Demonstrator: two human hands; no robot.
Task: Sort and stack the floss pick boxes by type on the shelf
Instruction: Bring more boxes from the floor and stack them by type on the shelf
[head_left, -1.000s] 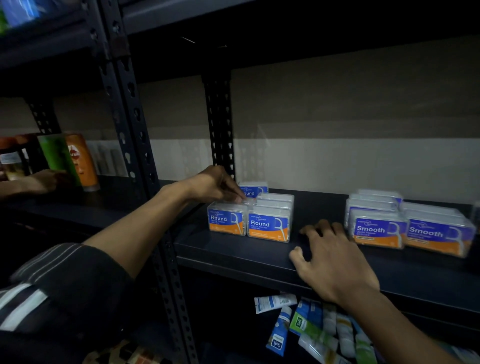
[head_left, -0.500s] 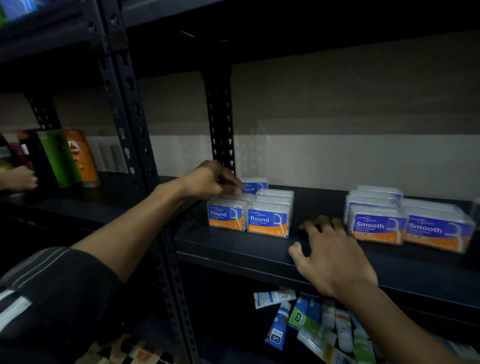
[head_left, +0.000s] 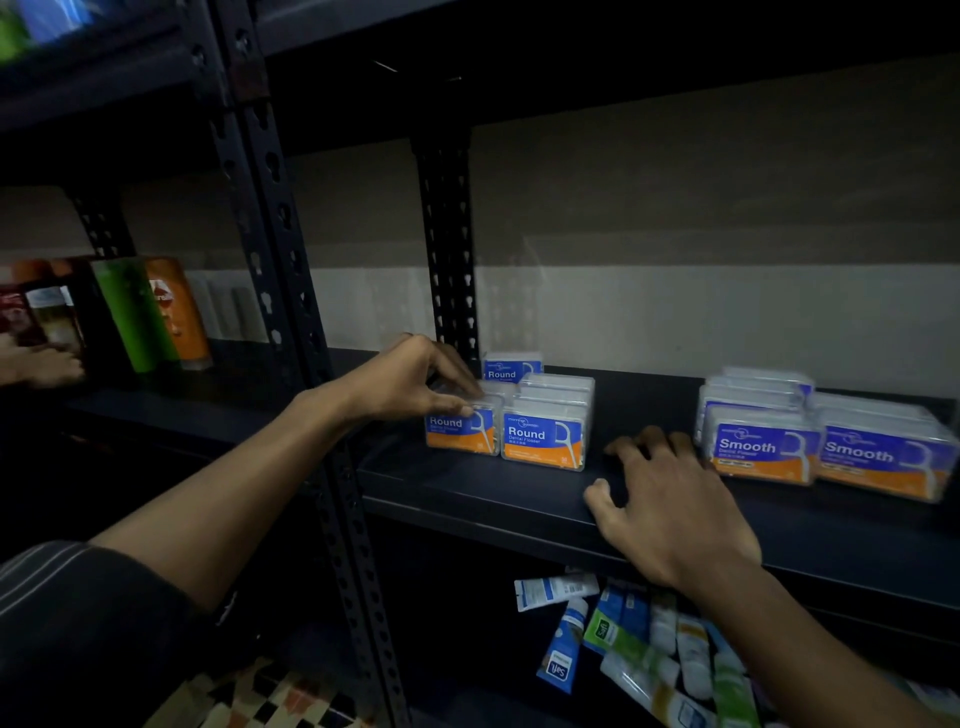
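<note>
Left hand (head_left: 410, 382) on front-left clear plastic blue-orange "Round" floss pick box (head_left: 460, 434): fingers curled over lid, thumb tip on front label, pinching it. Box stands on dark metal shelf (head_left: 493, 493), touching second "Round" box (head_left: 543, 439). Right hand (head_left: 670, 504) flat on shelf, fingers spread, just beside "Smooth" boxes (head_left: 763, 452).

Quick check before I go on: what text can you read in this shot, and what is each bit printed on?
"Round": left front box, gripped by the left hand.
"Round Dental Flosser": right front box.
"Round": rear box.
"Smooth": inner Smooth box and outer Smooth box.
"Safi": blue tube, lower shelf.
Fine print, box logos and labels on the bottles at left: too blurred.
</note>
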